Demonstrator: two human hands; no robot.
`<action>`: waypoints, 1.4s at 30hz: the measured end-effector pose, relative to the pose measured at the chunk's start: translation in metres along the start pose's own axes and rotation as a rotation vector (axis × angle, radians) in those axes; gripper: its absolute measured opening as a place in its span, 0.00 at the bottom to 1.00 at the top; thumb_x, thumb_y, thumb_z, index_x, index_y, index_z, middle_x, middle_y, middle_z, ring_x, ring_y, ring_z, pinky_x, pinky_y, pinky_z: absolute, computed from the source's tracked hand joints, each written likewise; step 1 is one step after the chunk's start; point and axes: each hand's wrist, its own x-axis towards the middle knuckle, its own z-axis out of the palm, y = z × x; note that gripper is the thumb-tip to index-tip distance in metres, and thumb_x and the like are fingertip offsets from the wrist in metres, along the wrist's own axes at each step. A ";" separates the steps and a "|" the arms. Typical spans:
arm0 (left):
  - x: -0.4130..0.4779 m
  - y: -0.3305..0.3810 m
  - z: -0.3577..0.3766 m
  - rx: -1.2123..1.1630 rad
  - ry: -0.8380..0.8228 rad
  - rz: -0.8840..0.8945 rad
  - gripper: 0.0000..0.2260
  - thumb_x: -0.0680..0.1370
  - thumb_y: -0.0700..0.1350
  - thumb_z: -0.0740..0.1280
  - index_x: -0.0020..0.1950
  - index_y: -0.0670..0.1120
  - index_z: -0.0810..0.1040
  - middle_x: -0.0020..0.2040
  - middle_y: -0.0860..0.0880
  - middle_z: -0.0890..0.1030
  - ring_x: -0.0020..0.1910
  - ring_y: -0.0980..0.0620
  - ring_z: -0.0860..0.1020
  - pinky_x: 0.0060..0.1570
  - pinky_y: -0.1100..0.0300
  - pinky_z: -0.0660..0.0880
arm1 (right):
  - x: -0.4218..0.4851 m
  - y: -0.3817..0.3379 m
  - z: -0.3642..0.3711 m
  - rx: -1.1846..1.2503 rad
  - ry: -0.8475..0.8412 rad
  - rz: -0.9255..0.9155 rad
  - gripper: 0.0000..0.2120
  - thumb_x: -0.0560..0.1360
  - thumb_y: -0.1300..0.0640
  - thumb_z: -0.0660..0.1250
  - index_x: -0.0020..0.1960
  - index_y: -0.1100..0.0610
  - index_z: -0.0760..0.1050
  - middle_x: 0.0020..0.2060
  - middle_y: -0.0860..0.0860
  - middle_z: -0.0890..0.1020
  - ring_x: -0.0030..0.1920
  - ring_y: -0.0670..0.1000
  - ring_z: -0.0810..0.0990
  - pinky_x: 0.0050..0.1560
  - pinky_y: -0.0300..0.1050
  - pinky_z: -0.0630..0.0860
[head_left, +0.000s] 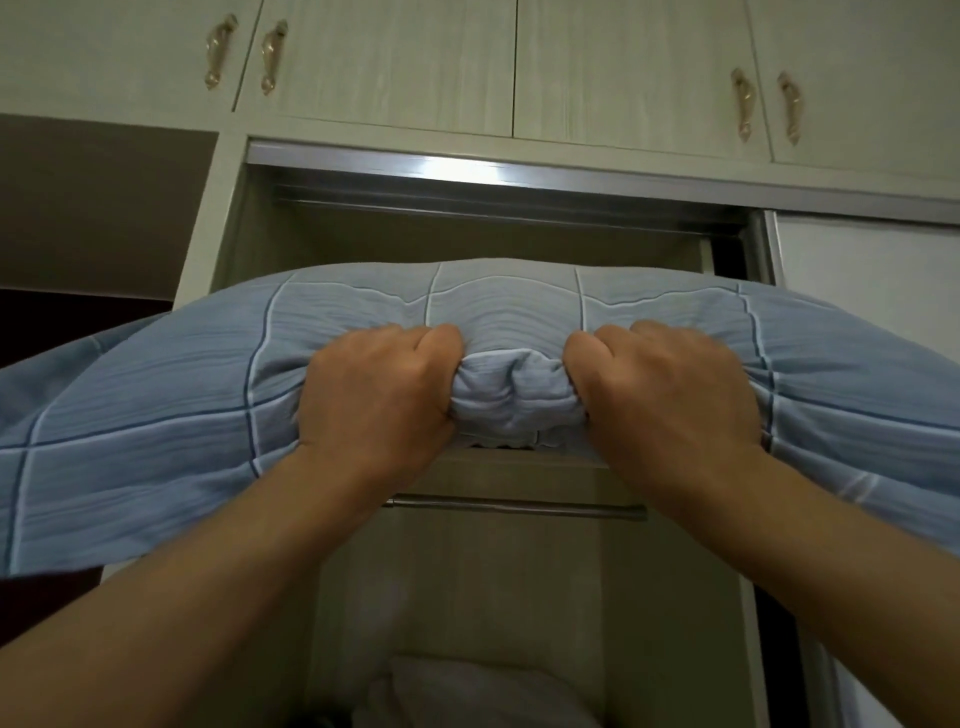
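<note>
A bulky blue quilt (171, 395) with a white and dark grid pattern is held up in front of the open wardrobe (223, 218), at the level of its upper shelf. My left hand (376, 395) grips a bunched fold of the fabric, fingers curled into it. My right hand (660, 389) grips the same bunched fold a little to the right. The quilt's ends droop down on both sides, past the wardrobe opening. The shelf edge (498, 460) shows just under the bunched fold.
A metal hanging rail (514, 506) runs below the shelf. White cloth (467, 691) lies at the bottom of the compartment. Upper cabinet doors with golden handles (272, 57) are shut. A white sliding door (872, 249) stands at the right, a dark opening at the left.
</note>
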 end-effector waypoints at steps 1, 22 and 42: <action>-0.002 0.003 -0.003 -0.004 -0.010 -0.001 0.14 0.66 0.44 0.80 0.36 0.43 0.76 0.29 0.41 0.78 0.24 0.42 0.75 0.28 0.58 0.66 | -0.004 0.000 -0.003 0.005 -0.002 -0.001 0.16 0.66 0.60 0.81 0.38 0.59 0.72 0.28 0.58 0.75 0.29 0.52 0.62 0.31 0.45 0.59; -0.021 0.078 -0.083 0.104 -0.074 0.021 0.18 0.65 0.47 0.79 0.36 0.45 0.70 0.29 0.41 0.77 0.25 0.42 0.72 0.31 0.57 0.60 | -0.074 0.031 -0.053 0.167 0.092 -0.031 0.11 0.74 0.66 0.68 0.39 0.59 0.67 0.30 0.63 0.74 0.28 0.61 0.71 0.30 0.49 0.61; -0.044 0.066 -0.147 0.115 -0.118 0.027 0.15 0.70 0.46 0.77 0.35 0.45 0.71 0.28 0.43 0.74 0.29 0.52 0.62 0.33 0.58 0.56 | -0.078 -0.007 -0.098 0.260 0.123 -0.067 0.20 0.70 0.68 0.69 0.40 0.53 0.59 0.29 0.60 0.73 0.28 0.60 0.69 0.32 0.48 0.55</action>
